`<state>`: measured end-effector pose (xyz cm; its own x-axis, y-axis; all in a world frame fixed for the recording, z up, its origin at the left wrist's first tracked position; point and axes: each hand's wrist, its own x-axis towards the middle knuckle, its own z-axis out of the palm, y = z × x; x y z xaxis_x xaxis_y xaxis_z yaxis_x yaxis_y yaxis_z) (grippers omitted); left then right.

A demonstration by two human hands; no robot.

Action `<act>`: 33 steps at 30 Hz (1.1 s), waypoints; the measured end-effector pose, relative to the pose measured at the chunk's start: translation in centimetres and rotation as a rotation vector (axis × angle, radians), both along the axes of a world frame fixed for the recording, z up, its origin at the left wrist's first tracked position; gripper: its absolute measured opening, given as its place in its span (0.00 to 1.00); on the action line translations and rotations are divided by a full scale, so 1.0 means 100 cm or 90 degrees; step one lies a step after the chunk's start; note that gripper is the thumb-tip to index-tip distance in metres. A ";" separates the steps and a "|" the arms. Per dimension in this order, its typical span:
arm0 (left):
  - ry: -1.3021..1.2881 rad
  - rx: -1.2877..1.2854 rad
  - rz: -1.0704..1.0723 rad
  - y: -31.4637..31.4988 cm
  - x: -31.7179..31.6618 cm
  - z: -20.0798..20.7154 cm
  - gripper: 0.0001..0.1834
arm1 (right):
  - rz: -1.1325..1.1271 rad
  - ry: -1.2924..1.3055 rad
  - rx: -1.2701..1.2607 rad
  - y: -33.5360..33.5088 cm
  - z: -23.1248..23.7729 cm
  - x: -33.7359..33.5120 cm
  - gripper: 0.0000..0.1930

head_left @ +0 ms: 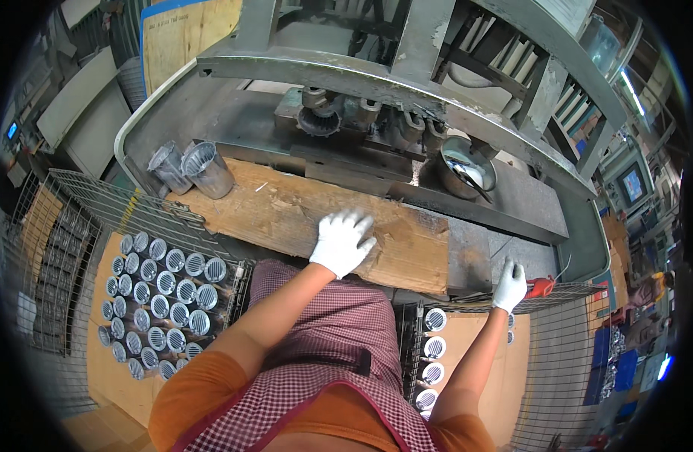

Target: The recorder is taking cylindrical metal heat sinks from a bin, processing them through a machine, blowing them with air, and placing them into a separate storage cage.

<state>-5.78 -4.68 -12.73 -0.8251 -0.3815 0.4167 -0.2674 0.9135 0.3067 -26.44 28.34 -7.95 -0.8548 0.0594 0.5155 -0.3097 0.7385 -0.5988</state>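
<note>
Grey metal press stands beyond the cardboard; slatted round parts sit in rows, nearer and left of it. I have both gloved hands apart: left hand spread on it, right hand past its right end, beside a red tool, grip unclear. I judge this a pause; lifting calls for closing fingers. Print on the panel beyond its left end is illegible.

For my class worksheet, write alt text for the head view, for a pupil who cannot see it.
A worker's white-gloved left hand is over a worn brown board before a metal machine, and the white-gloved right hand is near a red object. Wire baskets holding round, slotted metal parts stand to either side.
</note>
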 end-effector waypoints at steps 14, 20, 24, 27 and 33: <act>0.120 -0.053 0.036 0.003 0.000 0.003 0.23 | 0.002 0.017 0.020 0.002 -0.006 -0.003 0.21; 0.024 0.005 -0.072 0.000 0.001 -0.002 0.21 | -0.003 0.063 0.086 0.000 0.001 0.001 0.16; 0.029 -0.002 -0.044 -0.001 0.003 -0.002 0.20 | -0.076 0.397 0.309 -0.043 0.035 0.033 0.07; 0.033 0.006 -0.047 -0.002 0.003 -0.006 0.20 | 0.162 0.266 0.096 -0.076 0.032 0.045 0.07; 0.046 0.011 -0.041 -0.003 0.001 -0.009 0.19 | 0.444 0.169 0.033 -0.166 0.034 0.051 0.06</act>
<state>-5.72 -5.00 -13.61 -0.8160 -0.3368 0.4698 -0.1856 0.9224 0.3389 -21.30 11.73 -4.52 -0.5310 -0.4815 0.6973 -0.8463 0.3426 -0.4079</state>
